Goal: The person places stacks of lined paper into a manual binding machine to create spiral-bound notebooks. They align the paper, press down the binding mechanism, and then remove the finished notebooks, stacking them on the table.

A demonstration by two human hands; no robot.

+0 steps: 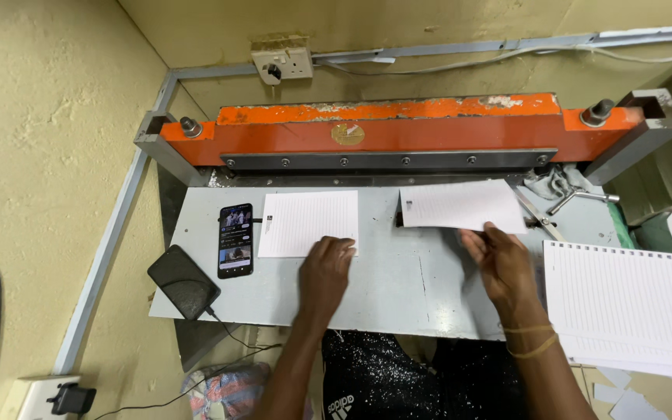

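Head view, looking down on grey cutter table (398,288), orange clamp bar (398,128) across the far side.

Left hand (326,268): palm down, fingers flat on near right corner of left sheet (307,222). Nothing gripped, just pressing. Sheet lies directly ahead of the hand, lined, long axis running away toward the bar, far edge short of the blade.

Right hand (503,260): fingers loosely spread, tips at near edge of right sheet (464,204). Pinching or only touching: cannot tell. This sheet lies ahead of the hand, long axis across the table, slightly skewed, far edge close under the bar.

Each hand nearer its own sheet; sheets well apart, bare table between.

Phone (236,239), screen lit, just left of left sheet. Black power bank (183,281) at near left corner, cable hanging off the edge. Spiral-bound lined stack (624,299) to the right of the table, beside right wrist. No containers seen.
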